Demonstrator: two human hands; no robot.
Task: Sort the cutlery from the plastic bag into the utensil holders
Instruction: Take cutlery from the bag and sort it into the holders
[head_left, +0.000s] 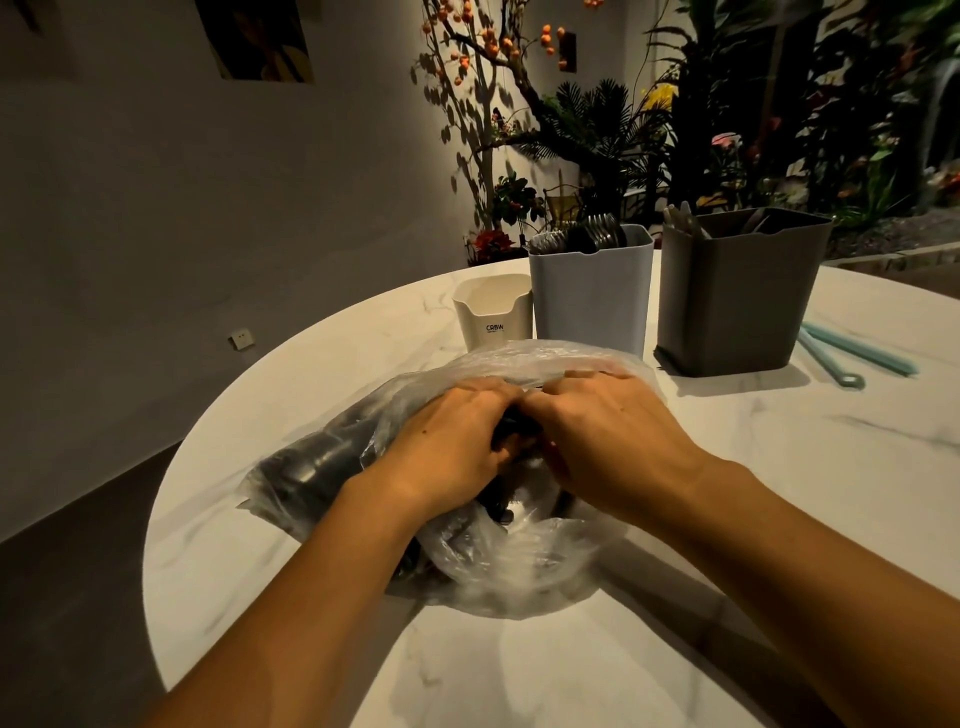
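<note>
clear crinkled plastic fills the near middle of the marble table (779, 519): the plastic bag (519, 561) lies slumped on its side with dark cutlery (322, 457) showing through it, bunched mostly toward the left. both hands are pushed into its mouth. the left hand (447, 441) has its fingers curled down around something dark at the opening, and the right hand (613, 436) meets it fingertip to fingertip, fingers bent over the same dark bundle and the bag's upper fold. exactly which pieces either hand holds i cannot tell, since the fingers hide them.

this looks like the gathering step: a handful being collected inside the bag, nothing lifted out yet. the next move calls for drawing the pieces free of the clinging film without dragging the whole bag along, then seeing what kind they are.

just beyond the bag stand three holders in a row. the small white holder (493, 312) at the left shows nothing above its rim. the light blue holder (592, 296) in the middle already carries forks and dark utensils, and the grey holder (737, 296) on the right has pale handles at its far left corner. right of it lie pale green straws (857, 353), with plants (727, 130) behind.
</note>
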